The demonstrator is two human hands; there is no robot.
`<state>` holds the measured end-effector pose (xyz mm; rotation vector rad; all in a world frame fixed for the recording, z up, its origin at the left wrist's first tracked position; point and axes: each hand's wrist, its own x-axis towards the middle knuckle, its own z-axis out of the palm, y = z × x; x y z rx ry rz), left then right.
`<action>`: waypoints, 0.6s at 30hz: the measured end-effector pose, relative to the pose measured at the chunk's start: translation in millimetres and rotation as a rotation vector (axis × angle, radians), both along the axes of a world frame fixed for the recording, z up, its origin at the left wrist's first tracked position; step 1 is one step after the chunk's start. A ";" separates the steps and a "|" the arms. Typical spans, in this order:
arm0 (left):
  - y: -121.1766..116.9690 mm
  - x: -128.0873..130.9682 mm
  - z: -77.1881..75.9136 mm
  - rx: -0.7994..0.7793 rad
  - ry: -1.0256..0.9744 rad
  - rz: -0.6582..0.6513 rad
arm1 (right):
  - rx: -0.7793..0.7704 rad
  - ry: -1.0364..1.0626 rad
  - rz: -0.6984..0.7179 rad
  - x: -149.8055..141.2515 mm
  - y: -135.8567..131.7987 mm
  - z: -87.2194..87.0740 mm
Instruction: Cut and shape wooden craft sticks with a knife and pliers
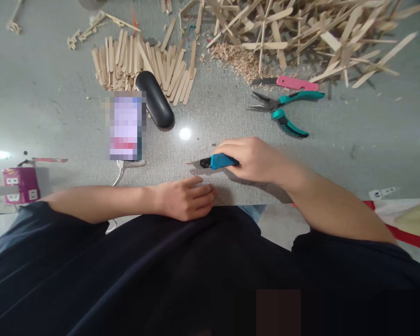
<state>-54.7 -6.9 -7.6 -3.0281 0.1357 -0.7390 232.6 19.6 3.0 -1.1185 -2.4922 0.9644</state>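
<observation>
My right hand (254,158) grips a utility knife (224,161) with a blue and black handle. Its blade points left, low over the table, and a tiny wood-coloured bit lies by the tip. My left hand (187,198) rests at the table's near edge, just below the blade. Its fingers are loosely bent and a little apart, and I see nothing in them. Above my right hand lie pliers (276,107) with teal handles, spread apart. Beyond them is a pink-handled folding blade (290,83).
Loose craft sticks (126,60) lie at the back left, near a black case (155,100) and a blurred phone (126,126) with a white cable. Joined sticks (301,32) pile up at the back right beside wood shavings (236,60). A purple power strip (21,185) sits far left.
</observation>
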 end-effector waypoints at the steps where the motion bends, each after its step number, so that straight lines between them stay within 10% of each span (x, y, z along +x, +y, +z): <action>1: 1.2 1.5 -1.5 -0.031 -0.035 -0.026 | 0.032 -0.011 0.019 0.9 0.8 -2.8; 9: 6.6 2.3 -4.3 -0.115 -0.061 -0.045 | 0.360 -0.197 -0.576 41.5 35.2 -3.0; 15: 7.5 1.0 -7.5 -0.110 -0.048 -0.095 | -0.015 0.037 -0.063 35.5 18.2 10.8; 18: 8.5 0.8 -6.3 -0.112 -0.032 -0.122 | 0.008 -0.021 -0.097 31.6 19.4 2.0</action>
